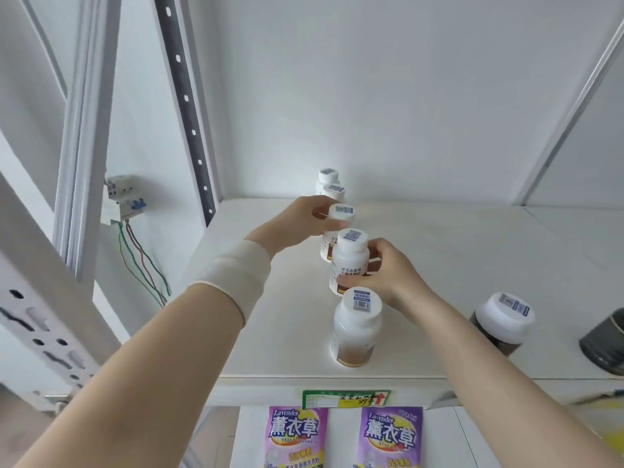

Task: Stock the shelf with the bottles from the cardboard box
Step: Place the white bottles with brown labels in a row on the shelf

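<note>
Placement is under way: two white pill bottles are being lined up on the shelf [439, 251], the third bottle [339, 231] gripped by the left hand [304, 221], the fourth bottle [349, 265] by the right hand [388, 275]. Both should be released next, squarely.

My left hand [305, 219] hides the third bottle's [337, 231] label; dark jar [604, 342] cut by right edge.
</note>
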`<state>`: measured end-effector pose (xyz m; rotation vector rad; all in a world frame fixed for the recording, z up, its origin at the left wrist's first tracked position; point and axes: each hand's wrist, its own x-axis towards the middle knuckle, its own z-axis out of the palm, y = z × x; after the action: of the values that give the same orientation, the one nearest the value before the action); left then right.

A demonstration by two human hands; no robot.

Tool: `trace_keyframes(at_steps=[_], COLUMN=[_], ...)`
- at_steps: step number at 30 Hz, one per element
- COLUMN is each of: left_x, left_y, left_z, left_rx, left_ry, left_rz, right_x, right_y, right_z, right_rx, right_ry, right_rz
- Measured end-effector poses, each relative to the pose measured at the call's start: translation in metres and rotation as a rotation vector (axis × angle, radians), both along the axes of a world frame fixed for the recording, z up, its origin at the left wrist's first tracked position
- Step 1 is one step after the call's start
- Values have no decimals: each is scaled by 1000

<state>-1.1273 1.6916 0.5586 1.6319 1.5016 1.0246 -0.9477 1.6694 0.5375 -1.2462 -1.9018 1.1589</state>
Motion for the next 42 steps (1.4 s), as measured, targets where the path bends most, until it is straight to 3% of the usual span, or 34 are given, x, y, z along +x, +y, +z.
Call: trace_keyframes(at_steps=[12,23,27,32,34,37,42], left_x=[0,3,1,21,34,51,61], left_y=[0,-17,-42,-105,-135,-180,-262], left_z=[-6,23,52,88,93,91,78], left_rx=[-27,-73,19,99,101,78,27], left_ry=[-20,93,364,1083,1275,1395,1513], left_rz=[-6,18,154,368,435,496,508], right_x=[-2,10,26,47,55,62,52], right_y=[-4,-6,-11,-34,-53,-91,-154], right_z=[-9,20,54,89,95,96,85], right_rx=[3,74,192,462,563,709,820], right_ry=[4,-27,-99,-429,-562,-694,-751], right_rz=[20,2,-21,8,27,67,194])
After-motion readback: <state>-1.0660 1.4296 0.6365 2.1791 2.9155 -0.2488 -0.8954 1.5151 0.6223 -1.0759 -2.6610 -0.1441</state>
